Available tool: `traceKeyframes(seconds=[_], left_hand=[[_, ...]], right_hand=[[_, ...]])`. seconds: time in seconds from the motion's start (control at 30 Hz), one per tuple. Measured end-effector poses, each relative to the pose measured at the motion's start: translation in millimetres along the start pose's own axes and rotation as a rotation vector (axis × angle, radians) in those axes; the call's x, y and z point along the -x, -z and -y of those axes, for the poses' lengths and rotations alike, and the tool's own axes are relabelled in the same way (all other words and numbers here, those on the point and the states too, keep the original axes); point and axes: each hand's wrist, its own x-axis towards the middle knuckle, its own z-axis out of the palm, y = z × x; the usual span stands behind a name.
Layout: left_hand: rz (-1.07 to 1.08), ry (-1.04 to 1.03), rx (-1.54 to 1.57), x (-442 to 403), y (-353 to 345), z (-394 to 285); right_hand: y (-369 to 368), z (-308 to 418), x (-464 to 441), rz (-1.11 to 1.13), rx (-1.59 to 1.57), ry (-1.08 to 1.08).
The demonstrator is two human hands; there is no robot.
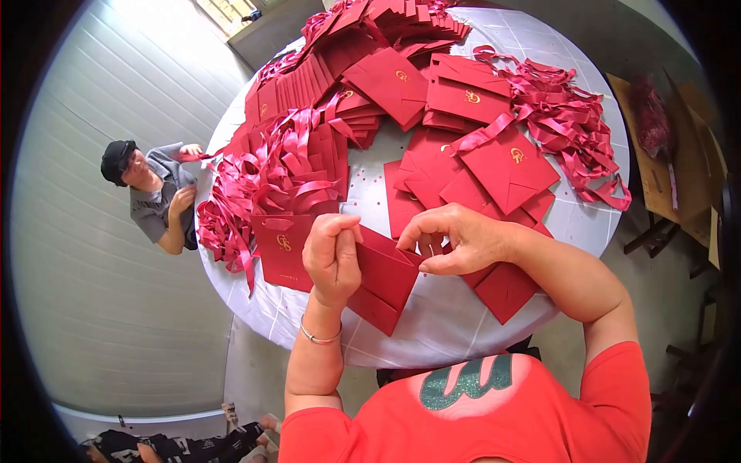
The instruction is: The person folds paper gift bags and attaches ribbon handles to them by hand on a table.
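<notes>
A red paper gift bag (380,287) lies tilted in front of me at the near side of the table. My left hand (333,258) is closed on its left part, fingers curled toward the palm. At the bag's upper right corner, the thumb and forefinger of my right hand (459,239) are bent round the edge. Left of my left hand lies a bag with a gold logo and a pink ribbon handle (281,248). Beyond my right hand spreads a pile of flat red bags (494,174), several with gold logos.
The round table has a white cloth (432,339). Ribboned bags (270,166) heap up on the left, and stacked bags (347,46) at the back. Loose pink ribbons (571,123) lie on the right. A co-worker (158,189) sits at left; an open cardboard box (679,154) stands at right.
</notes>
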Motion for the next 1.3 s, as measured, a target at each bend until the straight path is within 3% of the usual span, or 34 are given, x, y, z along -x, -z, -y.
traceKeyframes(seconds=[0.2,0.3,0.37,0.47,0.57,0.6,0.67,0.8,0.9,1.03,1.07,1.13,1.17,1.2,1.3], left_hand=[[0.236,0.267,0.094,-3,2,5],[0.319,0.384,0.171,-3,4,3],[0.333,0.564,0.310,-4,4,-1],[0.409,0.561,0.260,-5,5,0],[0.577,0.765,0.391,-3,8,-6],[0.571,0.738,0.407,-2,4,-9],[0.753,0.623,0.131,-9,9,-14],[0.719,0.724,0.204,-8,6,-15],[0.779,0.839,0.256,-7,6,-14],[0.754,0.790,0.288,9,-2,4],[0.746,0.788,0.298,9,-2,7],[0.767,0.868,0.320,11,-2,11],[0.759,0.870,0.327,10,-2,11],[0.773,0.907,0.378,8,0,11],[0.766,0.959,0.473,8,0,12]], right_hand=[[-3,-2,-2,0.052,-0.091,-0.166],[-3,-2,0,-0.004,-0.348,-0.233],[-4,-7,-1,-0.018,-0.320,-0.215],[-2,-11,0,-0.034,-0.272,-0.212],[0,-16,-1,-0.062,-0.203,-0.198],[0,-17,-1,-0.084,-0.139,-0.182],[-1,-19,-2,-0.124,-0.135,-0.096],[4,-15,-1,-0.149,-0.140,-0.169],[13,-6,-4,-0.423,0.094,0.031],[53,17,5,-0.817,0.333,-0.019],[70,20,13,-0.887,0.594,-0.032],[97,22,26,-0.981,0.811,-0.081],[104,26,31,-0.966,0.818,-0.209],[108,23,31,-0.954,0.823,-0.208],[111,12,24,-0.629,0.913,-0.311]])
